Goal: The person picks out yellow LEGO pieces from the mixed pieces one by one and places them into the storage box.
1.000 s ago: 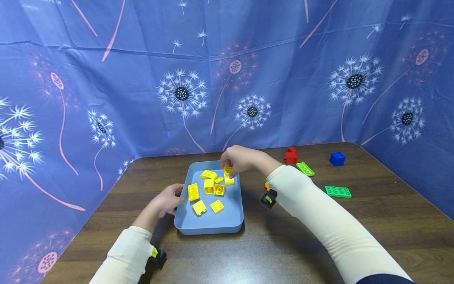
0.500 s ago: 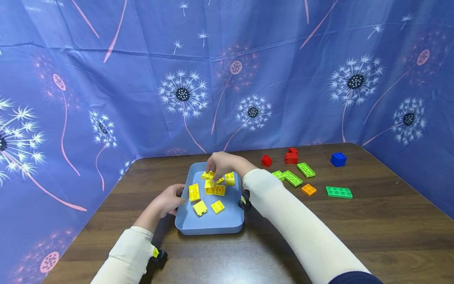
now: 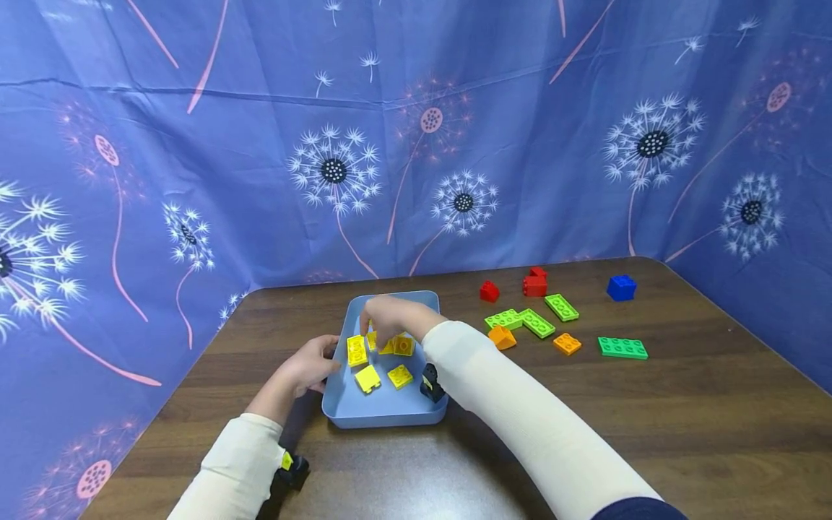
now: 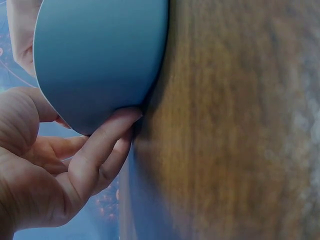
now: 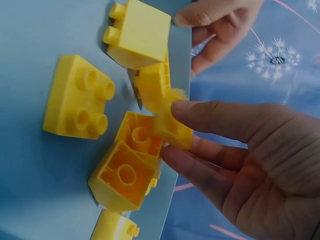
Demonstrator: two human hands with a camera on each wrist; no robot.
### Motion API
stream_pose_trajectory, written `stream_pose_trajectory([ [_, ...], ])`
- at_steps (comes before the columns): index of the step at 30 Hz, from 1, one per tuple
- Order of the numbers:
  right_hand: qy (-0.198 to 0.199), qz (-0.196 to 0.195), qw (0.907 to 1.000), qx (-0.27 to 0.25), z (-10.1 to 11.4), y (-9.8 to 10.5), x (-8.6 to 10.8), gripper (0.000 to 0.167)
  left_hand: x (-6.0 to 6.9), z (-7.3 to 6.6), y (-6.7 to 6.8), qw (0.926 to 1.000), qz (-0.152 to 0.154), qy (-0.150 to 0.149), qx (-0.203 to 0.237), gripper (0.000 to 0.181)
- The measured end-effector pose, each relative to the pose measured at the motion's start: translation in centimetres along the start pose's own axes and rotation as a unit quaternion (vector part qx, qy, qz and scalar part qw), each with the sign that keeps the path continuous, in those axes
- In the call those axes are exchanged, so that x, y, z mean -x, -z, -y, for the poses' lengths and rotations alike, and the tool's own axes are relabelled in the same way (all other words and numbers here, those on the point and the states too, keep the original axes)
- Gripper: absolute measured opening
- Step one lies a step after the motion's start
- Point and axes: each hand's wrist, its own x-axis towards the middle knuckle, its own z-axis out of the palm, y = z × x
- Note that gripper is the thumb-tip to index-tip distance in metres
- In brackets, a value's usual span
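A shallow blue tray (image 3: 385, 412) holds several yellow toy building bricks, among them a square one (image 3: 367, 379) and a studded one (image 3: 399, 375) near its front. My left hand (image 3: 313, 368) grips the tray's left side, its thumb over the rim and fingers against the outer wall, as the left wrist view shows. Over the tray's far half, my right hand (image 3: 393, 319) reaches down among the bricks. In the right wrist view its thumb and fingers pinch a blurred yellow brick (image 5: 175, 120), just above hollow-side-up bricks (image 5: 125, 175). In the head view my hand hides this brick.
Right of the tray lie lime bricks (image 3: 536, 323), an orange sloped brick (image 3: 502, 337), an orange flat brick (image 3: 568, 344) and a green brick (image 3: 622, 348). Farther back are red bricks (image 3: 535, 286) and a blue brick (image 3: 621, 287). A patterned cloth (image 3: 416, 144) hangs behind the table.
My right hand has moved left and nearer from the tray's far right corner, in over the bricks. Its arm no longer covers the orange and lime bricks. The left hand and tray stay put.
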Motion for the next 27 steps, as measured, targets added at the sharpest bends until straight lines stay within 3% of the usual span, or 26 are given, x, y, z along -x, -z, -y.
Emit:
stream_pose_trajectory([
  [17, 0.015, 0.008, 0.9998, 0.011, 0.0, 0.0, 0.6, 0.026, 0.1, 0.0, -0.1, 1.0, -0.005, 0.005, 0.003, 0.058],
  [27, 0.03, -0.007, 0.9991, 0.029, -1.3, 1.1, 2.6, 0.026, 0.0, 0.0, 0.0, 1.0, 0.0, 0.009, -0.003, 0.057],
])
